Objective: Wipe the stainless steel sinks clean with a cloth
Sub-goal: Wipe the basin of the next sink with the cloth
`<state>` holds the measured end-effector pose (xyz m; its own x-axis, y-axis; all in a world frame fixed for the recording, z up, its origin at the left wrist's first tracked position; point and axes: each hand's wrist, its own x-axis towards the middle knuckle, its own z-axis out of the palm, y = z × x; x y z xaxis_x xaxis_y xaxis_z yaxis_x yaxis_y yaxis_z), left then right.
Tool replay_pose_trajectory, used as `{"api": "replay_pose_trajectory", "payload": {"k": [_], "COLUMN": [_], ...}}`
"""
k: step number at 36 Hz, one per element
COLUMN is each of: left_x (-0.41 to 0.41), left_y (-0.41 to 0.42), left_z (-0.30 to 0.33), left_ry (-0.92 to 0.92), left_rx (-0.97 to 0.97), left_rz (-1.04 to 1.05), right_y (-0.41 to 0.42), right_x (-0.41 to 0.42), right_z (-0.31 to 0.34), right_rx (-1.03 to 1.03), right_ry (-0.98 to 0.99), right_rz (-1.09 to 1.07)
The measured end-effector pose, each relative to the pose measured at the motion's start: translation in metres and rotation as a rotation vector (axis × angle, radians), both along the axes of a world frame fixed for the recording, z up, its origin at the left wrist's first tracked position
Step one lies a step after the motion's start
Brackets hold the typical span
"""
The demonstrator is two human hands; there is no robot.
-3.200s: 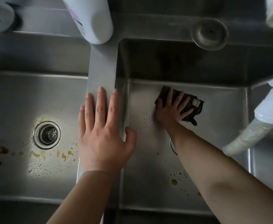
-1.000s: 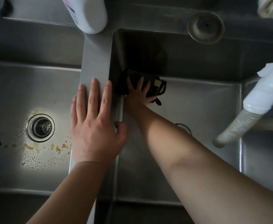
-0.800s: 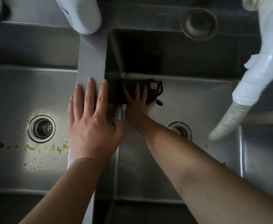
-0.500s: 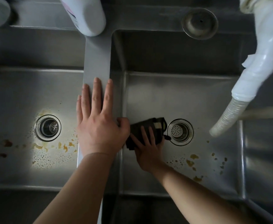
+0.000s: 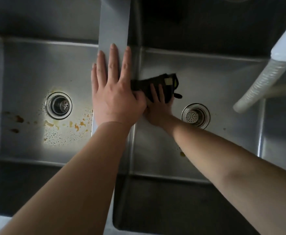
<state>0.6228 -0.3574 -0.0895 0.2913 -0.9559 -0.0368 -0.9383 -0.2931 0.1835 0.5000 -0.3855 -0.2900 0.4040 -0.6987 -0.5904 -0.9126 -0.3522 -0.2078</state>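
I take the divider between the two basins as my landmark. Left of it, the left sink carries orange-brown stains around and toward me from its drain, so that basin is untouched. Right of the divider, the right sink looks mostly clean now; the splatter that lay beside its drain half a second ago is gone apart from one spot nearer me, which I judge means this basin is close to done. My left hand lies flat with fingers spread on the divider, holding nothing. My right hand presses the dark cloth with straight fingers against the sink floor just right of the divider, having swept back from the drain.
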Motion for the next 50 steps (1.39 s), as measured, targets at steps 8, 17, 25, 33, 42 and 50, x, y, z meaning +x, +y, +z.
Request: {"api": "replay_pose_trajectory", "payload": {"k": [8,17,25,33,42,50], "left_x": [0.0,0.001,-0.001,-0.018,-0.102,-0.083], "left_y": [0.0,0.001,0.003,0.017,0.121,0.149], "left_z": [0.0,-0.003,0.005,-0.002,-0.085,-0.154], "left_ry": [-0.002,-0.068,-0.103,-0.426,-0.072,-0.085], "left_rx": [0.021,0.057,0.098,0.102,0.792,0.77], "left_rz": [-0.01,-0.034,-0.059,-0.552,-0.847,-0.878], "right_y": [0.12,0.117,0.129,0.191,0.219,0.235], "right_x": [-0.103,-0.12,-0.156,-0.192,-0.233,-0.252], "right_z": [0.007,0.071,0.146,0.205,0.212,0.189], "right_rx": [0.086,0.28,0.347,0.218,-0.096,-0.36], "right_ry": [-0.007,0.18,0.075,0.083,0.175,0.078], "right_rz": [0.87,0.723,-0.09,-0.346,-0.456,-0.497]}}
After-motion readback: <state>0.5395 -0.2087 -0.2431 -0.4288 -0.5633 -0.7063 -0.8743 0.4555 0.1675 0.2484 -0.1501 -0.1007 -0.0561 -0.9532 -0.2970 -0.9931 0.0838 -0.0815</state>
